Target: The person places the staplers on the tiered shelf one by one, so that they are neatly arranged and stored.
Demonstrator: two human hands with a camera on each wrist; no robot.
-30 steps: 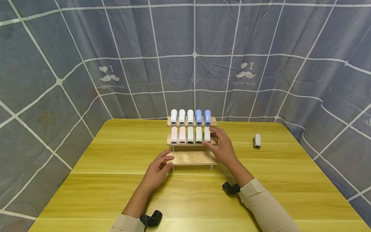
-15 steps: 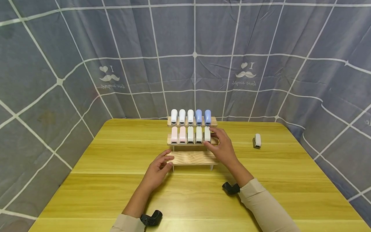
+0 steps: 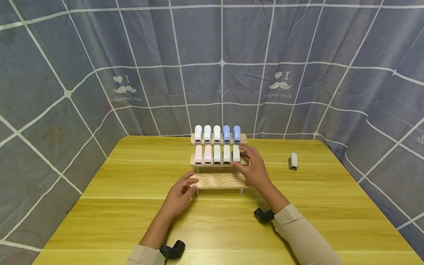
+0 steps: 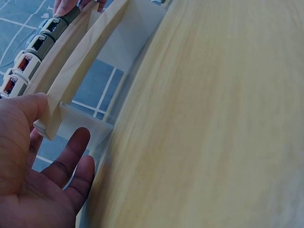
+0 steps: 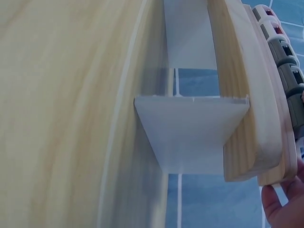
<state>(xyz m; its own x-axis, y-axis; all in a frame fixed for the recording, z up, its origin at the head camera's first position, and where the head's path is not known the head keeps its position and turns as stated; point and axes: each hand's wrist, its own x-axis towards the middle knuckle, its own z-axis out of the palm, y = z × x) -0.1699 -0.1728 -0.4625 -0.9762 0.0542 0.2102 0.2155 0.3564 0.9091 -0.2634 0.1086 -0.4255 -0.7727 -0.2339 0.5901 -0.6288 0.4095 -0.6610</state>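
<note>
A three-tier wooden stand (image 3: 220,180) carries two rows of mini staplers, and its lowest step is bare. My right hand (image 3: 255,167) holds the rightmost white stapler (image 3: 236,154) on the middle tier, thumb at its front and fingers behind. At the left end of the lowest step, my left hand (image 3: 179,197) grips the board with its thumb (image 4: 34,103) at the edge; its lower fingers (image 4: 78,145) hang loose beside the clear support (image 4: 85,124). In the right wrist view only part of the right hand (image 5: 287,206) shows, at the board's end.
Beside the held stapler stand two white staplers (image 3: 216,154) and two pink ones (image 3: 198,154). The top tier holds three white staplers (image 3: 207,134) and two blue ones (image 3: 226,134). A lone white stapler (image 3: 293,161) lies right on the wooden table (image 3: 132,206). A grey curtain (image 3: 198,84) hangs behind.
</note>
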